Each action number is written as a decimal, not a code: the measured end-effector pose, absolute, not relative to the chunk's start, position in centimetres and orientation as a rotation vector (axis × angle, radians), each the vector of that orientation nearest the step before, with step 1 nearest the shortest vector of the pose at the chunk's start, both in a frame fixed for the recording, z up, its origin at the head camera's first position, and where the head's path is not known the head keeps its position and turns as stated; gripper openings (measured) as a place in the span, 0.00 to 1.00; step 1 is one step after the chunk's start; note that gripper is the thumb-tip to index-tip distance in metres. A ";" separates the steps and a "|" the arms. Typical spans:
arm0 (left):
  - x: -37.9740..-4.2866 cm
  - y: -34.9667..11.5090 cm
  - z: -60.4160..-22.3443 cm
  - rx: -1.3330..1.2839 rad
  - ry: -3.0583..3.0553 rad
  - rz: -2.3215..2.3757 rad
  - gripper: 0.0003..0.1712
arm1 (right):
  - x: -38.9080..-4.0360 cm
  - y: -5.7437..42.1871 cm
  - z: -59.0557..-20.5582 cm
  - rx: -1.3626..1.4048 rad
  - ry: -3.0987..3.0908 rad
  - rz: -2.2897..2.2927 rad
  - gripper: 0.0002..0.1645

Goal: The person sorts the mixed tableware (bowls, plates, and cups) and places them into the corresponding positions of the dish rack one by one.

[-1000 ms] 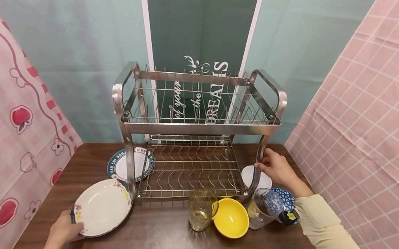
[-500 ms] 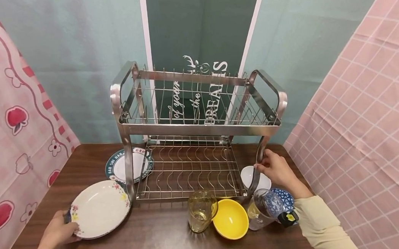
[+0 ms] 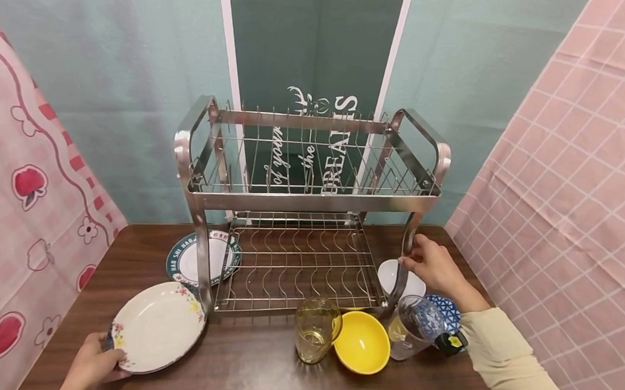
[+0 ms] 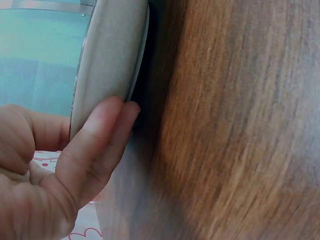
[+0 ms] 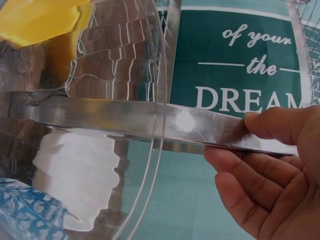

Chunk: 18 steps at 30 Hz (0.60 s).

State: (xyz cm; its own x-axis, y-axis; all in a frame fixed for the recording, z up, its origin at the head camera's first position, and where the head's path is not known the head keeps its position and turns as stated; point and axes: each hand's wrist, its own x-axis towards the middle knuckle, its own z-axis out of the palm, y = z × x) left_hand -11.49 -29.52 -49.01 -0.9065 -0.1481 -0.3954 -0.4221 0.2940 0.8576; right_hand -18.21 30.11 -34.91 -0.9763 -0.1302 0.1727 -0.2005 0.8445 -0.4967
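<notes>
At the left front my left hand (image 3: 94,360) grips the rim of a white plate (image 3: 156,330) with flower prints, thumb on top and fingers below. In the left wrist view the fingertips press the pale underside of the plate (image 4: 107,55), which is tilted close over the wood table. My right hand (image 3: 436,265) pinches the right front leg of a two-tier metal dish rack (image 3: 313,201) between thumb and fingers. The right wrist view shows the thumb and fingers on either side of that metal leg (image 5: 200,127).
A green-rimmed plate (image 3: 187,259) lies behind the rack's left leg. Before the rack stand an amber glass mug (image 3: 313,338), a yellow bowl (image 3: 361,344) and a clear pitcher (image 3: 414,326). A white bowl (image 3: 412,284) and a blue-patterned bowl (image 3: 445,312) are by the right hand.
My left hand and the flowered plate have shifted very slightly left. My right hand stays on the rack leg.
</notes>
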 end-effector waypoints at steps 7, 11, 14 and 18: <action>-11.4 -29.3 -49.1 -0.519 2.280 1.736 0.37 | -18.1 30.0 -34.8 0.262 -2.887 0.795 0.13; -11.1 -29.3 -49.2 -0.517 2.283 1.764 0.36 | -18.1 30.1 -34.8 0.260 -2.888 0.799 0.14; -10.8 -29.3 -49.3 -0.527 2.289 1.781 0.36 | -18.1 30.1 -34.9 0.259 -2.894 0.804 0.14; -10.5 -29.5 -49.3 -0.561 2.288 1.820 0.37 | -18.1 30.2 -35.0 0.266 -2.893 0.801 0.14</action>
